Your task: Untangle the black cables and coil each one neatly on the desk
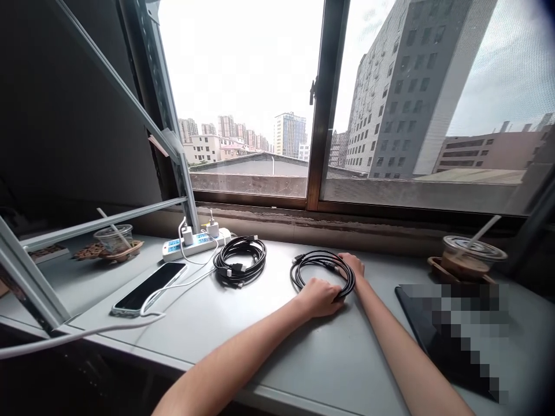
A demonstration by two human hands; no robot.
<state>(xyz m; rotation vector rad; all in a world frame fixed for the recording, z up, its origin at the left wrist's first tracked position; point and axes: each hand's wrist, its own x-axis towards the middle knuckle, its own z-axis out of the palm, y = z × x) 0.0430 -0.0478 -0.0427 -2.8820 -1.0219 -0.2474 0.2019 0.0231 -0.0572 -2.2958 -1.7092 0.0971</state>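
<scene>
Left hand [321, 297]: clasped around the near edge of the coiled cable [348, 280], fingertips hidden.
Right hand [353, 264]: touching the coiled cable's far right side; fingers hidden, so I cannot tell its grip.
Coiled cable's lie: a round ring with no clear long axis, spreading leftward from both hands.
Second coil [238, 268]: left of both hands, well apart, the left hand nearer.

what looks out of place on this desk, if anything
Nothing visibly spilled or broken. The white cable looks untidy: it curls slack by the near end of the smartphone and runs off the front edge of the desk at left. Blocky pixelation hides part of the dark flat item at right.
</scene>
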